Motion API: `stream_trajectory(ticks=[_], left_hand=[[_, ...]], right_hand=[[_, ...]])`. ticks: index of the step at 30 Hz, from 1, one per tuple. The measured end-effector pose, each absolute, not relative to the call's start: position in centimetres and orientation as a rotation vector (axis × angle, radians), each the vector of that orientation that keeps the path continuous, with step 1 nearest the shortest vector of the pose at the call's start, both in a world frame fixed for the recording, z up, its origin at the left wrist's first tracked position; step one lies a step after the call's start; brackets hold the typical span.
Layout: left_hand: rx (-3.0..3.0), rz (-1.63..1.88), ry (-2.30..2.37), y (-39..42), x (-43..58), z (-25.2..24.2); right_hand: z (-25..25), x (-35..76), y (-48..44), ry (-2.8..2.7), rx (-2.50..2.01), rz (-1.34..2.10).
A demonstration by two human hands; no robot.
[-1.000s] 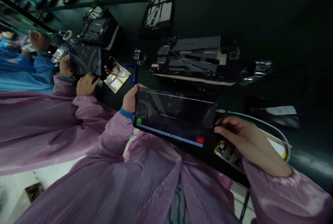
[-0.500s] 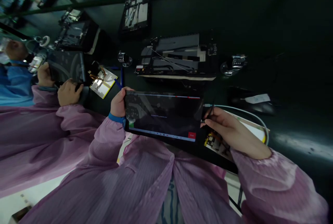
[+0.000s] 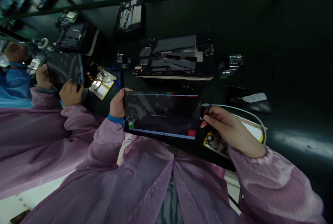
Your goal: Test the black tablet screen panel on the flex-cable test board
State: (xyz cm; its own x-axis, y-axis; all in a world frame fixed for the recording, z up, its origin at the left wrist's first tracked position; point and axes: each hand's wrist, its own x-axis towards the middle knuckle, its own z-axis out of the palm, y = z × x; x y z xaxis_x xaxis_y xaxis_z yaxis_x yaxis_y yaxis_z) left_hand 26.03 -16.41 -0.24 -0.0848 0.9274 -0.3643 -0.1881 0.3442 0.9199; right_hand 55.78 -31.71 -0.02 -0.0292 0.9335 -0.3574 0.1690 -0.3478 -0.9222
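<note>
Left hand (image 3: 117,105) closed on tablet (image 3: 162,113), right hand (image 3: 229,129) pinching thin dark item (image 3: 209,102) — tablet more level in view than before.

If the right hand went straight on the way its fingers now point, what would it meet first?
Most likely the right edge of the tablet: the right hand points toward it from close by. Whether they already touch is hard to tell.
</note>
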Motion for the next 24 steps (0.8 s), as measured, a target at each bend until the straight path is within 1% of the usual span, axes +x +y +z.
stream_trajectory(ticks=[6,11,18,21,24], left_hand=[[0.805,1.064,1.302,-16.3,25.8,-0.3],[0.782,1.044,1.328,-16.3,25.7,-0.3],[0.778,1.062,1.308,-16.2,25.5,-0.5],[0.751,1.055,1.282,-16.2,25.5,-0.5],[0.738,1.037,1.240,-16.2,25.4,-0.5]], right_hand=[[-0.6,55.8,-31.7,-1.196,-1.559,1.459],[0.0,55.7,-31.6,-1.183,-1.622,1.446],[0.7,56.1,-31.6,-0.987,-1.600,1.473],[0.3,56.4,-31.5,-1.033,-1.696,1.346],[-0.2,56.6,-31.6,-1.042,-1.860,1.098]])
